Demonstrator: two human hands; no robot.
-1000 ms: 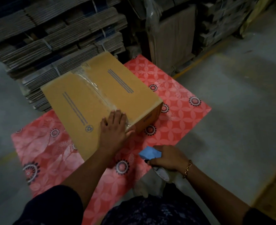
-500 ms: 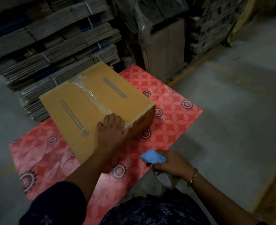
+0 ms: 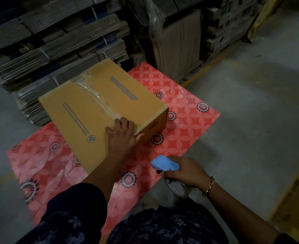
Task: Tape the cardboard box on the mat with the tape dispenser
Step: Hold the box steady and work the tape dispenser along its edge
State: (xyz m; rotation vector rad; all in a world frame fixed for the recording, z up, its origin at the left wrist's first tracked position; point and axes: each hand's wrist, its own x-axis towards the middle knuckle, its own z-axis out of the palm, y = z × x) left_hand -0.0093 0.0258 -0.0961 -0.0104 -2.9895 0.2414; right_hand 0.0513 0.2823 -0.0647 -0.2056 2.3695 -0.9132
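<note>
A brown cardboard box (image 3: 85,113) lies on a red flower-patterned mat (image 3: 185,124). A strip of clear tape (image 3: 94,94) runs along its centre seam. My left hand (image 3: 122,136) rests flat on the near end of that seam, at the box's near corner, fingers together and thumb over the edge. To the right and nearer to me, my right hand (image 3: 185,171) grips a blue tape dispenser (image 3: 164,164), held above the mat's near edge and apart from the box. A tape roll (image 3: 177,189) shows under that hand.
Bundled stacks of flat cardboard (image 3: 57,41) rise behind the box. A plastic-wrapped upright bundle (image 3: 178,46) stands at the mat's far corner. Grey concrete floor (image 3: 250,111) spreads to the right, with a cardboard piece (image 3: 293,196) at the right edge.
The view has drifted, so the box sits slightly lower in frame. My left hand stays pressed on the seam's near end. My right hand keeps the dispenser close to my body.
</note>
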